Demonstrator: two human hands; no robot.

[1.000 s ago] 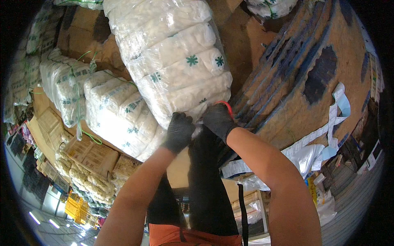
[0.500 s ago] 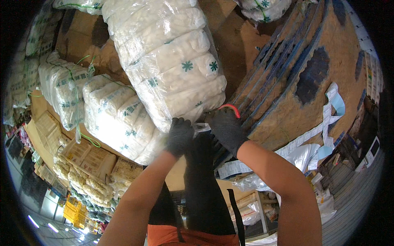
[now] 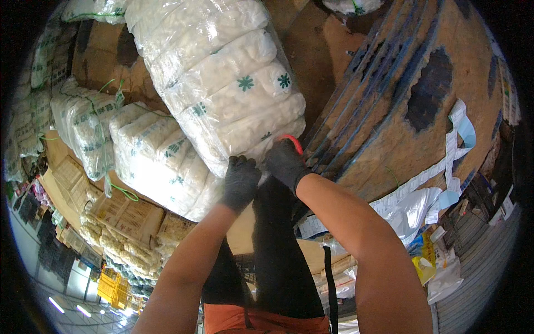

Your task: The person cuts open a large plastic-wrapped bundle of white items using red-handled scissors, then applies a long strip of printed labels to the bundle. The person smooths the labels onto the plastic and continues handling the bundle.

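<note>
Clear, crinkled plastic at the centre of the head view: large ribbed bag with white contents and dark-green flower-like marks point(image 3: 222, 83), lying lengthwise ahead of black trouser legs point(image 3: 278, 250), lower end toward the body.

Left hand in dark-grey glove point(image 3: 241, 181): fingers curled in on the film at the lower end of the bag. Right hand in matching dark glove point(image 3: 285, 164): fingers curled in just beside the left, at the same end; exact pinch hidden, cannot tell. Bright-red curved strip point(image 3: 296, 142): arching out above the right hand, possibly part of a hand tool.

Recommended handling:
- Hold both hands close together for better control of thin film.
- Gather film between thumb and fingers, not by the fingertips alone; slip judged likely with a loose hold.
- Apply even tension; avoid one-sided tugs, likely to tear the film.
- Direct the red strip away from the left hand.
- Avoid squeezing the contents; soft and lumpy by appearance.

Clearances to check: at left, lower white-filled bundle of clear plastic with green print point(image 3: 161, 161); at right, worn brown sheet with dark patches point(image 3: 397, 150) and long white paper strip point(image 3: 414, 189), possible snag.
</note>
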